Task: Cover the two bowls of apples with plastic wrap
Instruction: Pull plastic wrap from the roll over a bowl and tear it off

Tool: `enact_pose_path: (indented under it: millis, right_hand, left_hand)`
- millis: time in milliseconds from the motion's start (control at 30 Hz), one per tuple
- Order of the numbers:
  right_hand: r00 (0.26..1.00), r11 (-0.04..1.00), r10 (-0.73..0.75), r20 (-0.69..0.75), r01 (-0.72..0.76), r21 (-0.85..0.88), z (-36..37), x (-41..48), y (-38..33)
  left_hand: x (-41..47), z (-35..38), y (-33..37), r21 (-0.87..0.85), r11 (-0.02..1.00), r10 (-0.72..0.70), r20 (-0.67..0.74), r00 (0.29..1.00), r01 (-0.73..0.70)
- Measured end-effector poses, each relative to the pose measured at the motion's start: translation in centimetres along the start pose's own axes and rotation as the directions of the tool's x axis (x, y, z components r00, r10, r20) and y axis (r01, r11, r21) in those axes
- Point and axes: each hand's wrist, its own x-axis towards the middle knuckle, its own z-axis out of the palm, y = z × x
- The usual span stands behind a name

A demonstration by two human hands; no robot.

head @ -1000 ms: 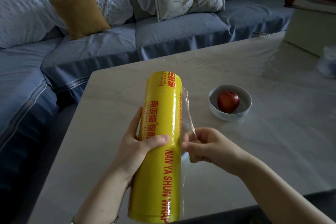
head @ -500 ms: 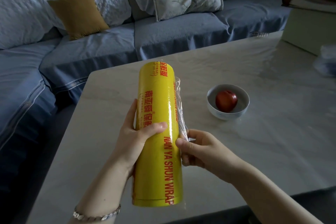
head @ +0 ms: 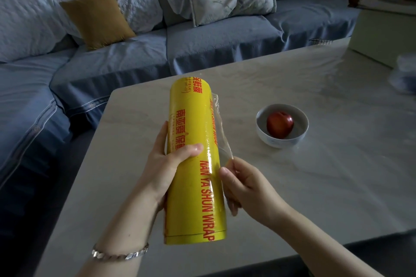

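A big yellow roll of plastic wrap [head: 193, 132] with red lettering is held above the table, its long axis pointing away from me. My left hand [head: 166, 164] grips it round the middle, thumb on top. My right hand [head: 244, 189] pinches the loose clear edge of film [head: 221, 139] at the roll's right side. To the right, on the table, sits a white bowl [head: 261, 135] holding one red apple [head: 280, 124]. Only this one bowl is in view.
The pale marble table [head: 315, 182] carries a light green box [head: 382, 36] with books on top at the far right, and a clear plastic item [head: 405, 72] beside it. A blue sofa [head: 202, 42] with a mustard cushion [head: 96, 18] wraps the table's far and left sides.
The roll has been raised a little and drawn toward me. My right hand shifted its pinch along the film edge close to the roll; the loose film now lies narrower against the roll.
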Motion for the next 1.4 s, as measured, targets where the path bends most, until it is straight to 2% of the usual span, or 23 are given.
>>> enact_pose_path:
  millis: [133, 200, 300, 400, 567, 700, 833, 967, 1033, 1233, 1400]
  right_hand:
    - [1.0, 0.995, 0.005, -0.029, -0.007, -0.097, -0.1, -0.1, -0.6]
    - [0.997, 0.995, -0.031, -0.068, 0.025, -0.092, -0.3, -0.1, -0.6]
    - [0.988, 0.997, -0.036, -0.149, 0.045, 0.058, -0.3, -0.1, -0.4]
    - [0.983, 0.986, -0.042, -0.177, 0.069, 0.152, -0.4, 0.1, 0.0]
    - [0.96, 0.986, -0.019, -0.278, 0.064, 0.152, -2.0, 0.1, -0.6]
    - [0.95, 0.972, 0.043, -0.31, 0.032, 0.232, -3.6, 0.3, 0.6]
    - [0.953, 0.947, 0.041, -0.3, 0.058, 0.317, -4.6, 0.9, 0.8]
    - [0.978, 0.938, 0.061, -0.201, 0.013, 0.345, -5.2, 1.6, 0.9]
    - [0.968, 0.941, 0.112, -0.224, -0.031, 0.336, -5.1, 1.8, 1.0]
    - [0.929, 0.987, 0.101, -0.355, -0.048, 0.155, -4.5, 1.7, 2.4]
    - [0.838, 0.969, 0.017, -0.545, -0.148, -0.198, -4.3, 2.1, 4.5]
  left_hand:
    - [0.0, 0.1, 0.0, 0.02, 1.0, -0.004, -0.034, 0.999, 0.005]
    - [-0.3, 0.7, 0.3, 0.127, 0.992, 0.019, -0.11, 0.994, -0.005]
    - [-0.7, 2.0, 0.2, 0.424, 0.905, 0.143, -0.207, 0.968, -0.043]
    - [-1.1, 3.4, -0.4, 0.524, 0.851, 0.153, -0.184, 0.971, -0.034]
    - [-1.1, 4.0, -0.8, 0.218, 0.976, 0.006, -0.096, 0.995, 0.015]
    - [-0.3, 3.7, -0.9, 0.022, 0.999, -0.034, 0.061, 0.998, 0.032]
    - [0.5, 3.1, -0.8, -0.076, 0.993, -0.079, 0.203, 0.976, 0.096]
    - [1.1, 3.0, -1.1, -0.143, 0.986, -0.049, 0.216, 0.975, 0.082]
    - [1.3, 3.5, -1.5, -0.148, 0.988, -0.018, 0.195, 0.981, 0.048]
    - [1.3, 4.0, -2.5, -0.125, 0.992, 0.038, 0.129, 0.991, -0.021]
    - [1.8, 2.2, -2.1, -0.102, 0.995, 0.023, 0.072, 0.997, -0.016]
